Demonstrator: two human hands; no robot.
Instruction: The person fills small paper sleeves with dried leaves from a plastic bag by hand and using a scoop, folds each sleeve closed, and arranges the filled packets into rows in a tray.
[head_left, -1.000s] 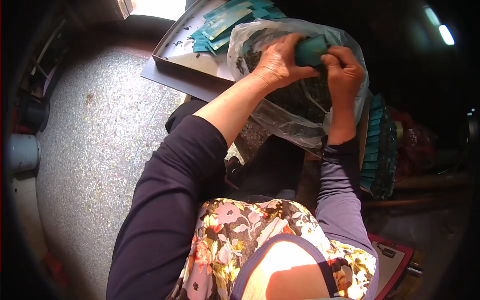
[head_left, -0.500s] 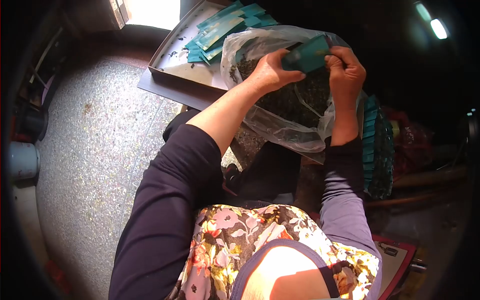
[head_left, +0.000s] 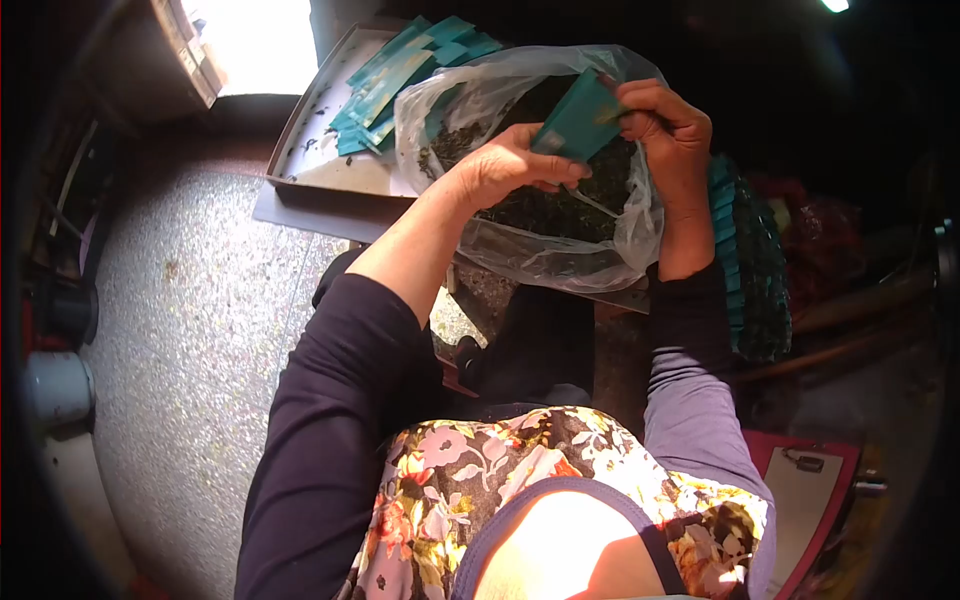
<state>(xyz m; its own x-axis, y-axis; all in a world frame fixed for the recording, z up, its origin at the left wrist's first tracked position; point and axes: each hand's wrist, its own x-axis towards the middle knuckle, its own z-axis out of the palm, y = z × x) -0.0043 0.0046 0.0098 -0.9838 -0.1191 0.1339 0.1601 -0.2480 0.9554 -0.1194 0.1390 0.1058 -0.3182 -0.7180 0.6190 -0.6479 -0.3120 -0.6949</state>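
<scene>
A flat teal packet (head_left: 580, 122) is held up at a slant between my two hands. My left hand (head_left: 508, 165) grips its lower left side, thumb along the bottom. At its upper right end my right hand (head_left: 668, 120) pinches a corner, the fingers bent. Right below spreads a clear plastic bag (head_left: 545, 262), its mouth wide, with dark dried leaves (head_left: 545, 212) inside that look like tea. Whether the packet's end is unsealed, I cannot make out.
A shallow white-lined box (head_left: 345, 176) on the left holds several teal packets (head_left: 385, 85) and scattered leaf crumbs. To the right stands a row of teal packets (head_left: 722, 225) in clear plastic. A clipboard (head_left: 800, 500) lies at lower right, and a pale bucket (head_left: 58, 388) at far left.
Both hands and the packet appear lower and further left, while the box and bag shift the same way as my view turns. The packet is tilted more upright.
</scene>
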